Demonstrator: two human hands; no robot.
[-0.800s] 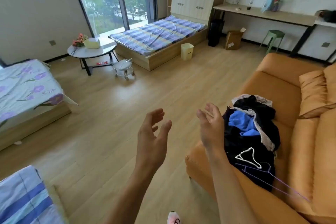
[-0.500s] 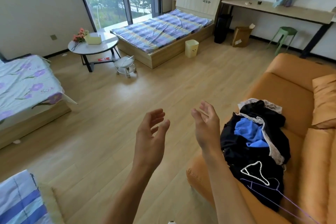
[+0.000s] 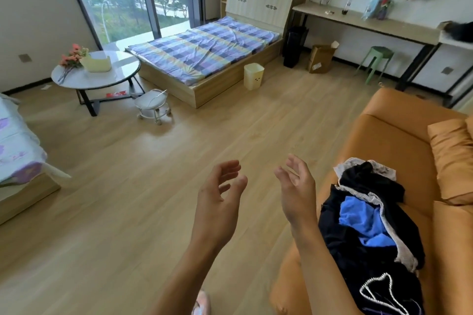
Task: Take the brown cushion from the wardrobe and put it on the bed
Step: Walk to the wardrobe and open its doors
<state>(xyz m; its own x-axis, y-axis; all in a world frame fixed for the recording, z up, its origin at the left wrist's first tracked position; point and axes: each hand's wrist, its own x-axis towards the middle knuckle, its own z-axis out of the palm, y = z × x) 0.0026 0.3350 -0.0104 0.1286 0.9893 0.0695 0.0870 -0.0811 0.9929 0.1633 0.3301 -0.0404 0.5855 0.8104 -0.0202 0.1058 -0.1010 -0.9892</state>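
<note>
View's swung a bit left since prev frames, sofa cushion now at far right edge; your hands same pose. Left hand (image 3: 217,202) and right hand (image 3: 297,194) both up over the floor, palms facing, fingers loosely spread, nothing held. Clothes pile (image 3: 371,233) on orange sofa (image 3: 394,140) just right of right hand. Plaid bed (image 3: 204,54) far side by window. Brown cushion + wardrobe: can't see either.

1. The single head-worn view looks forward and down from standing height across the pale wooden plank floor (image 3: 158,186).
2. It faces the distant checked-sheet low wooden bed (image 3: 204,51) by the window.
3. The orange leather sofa (image 3: 394,146) lies close, lower right.
</note>
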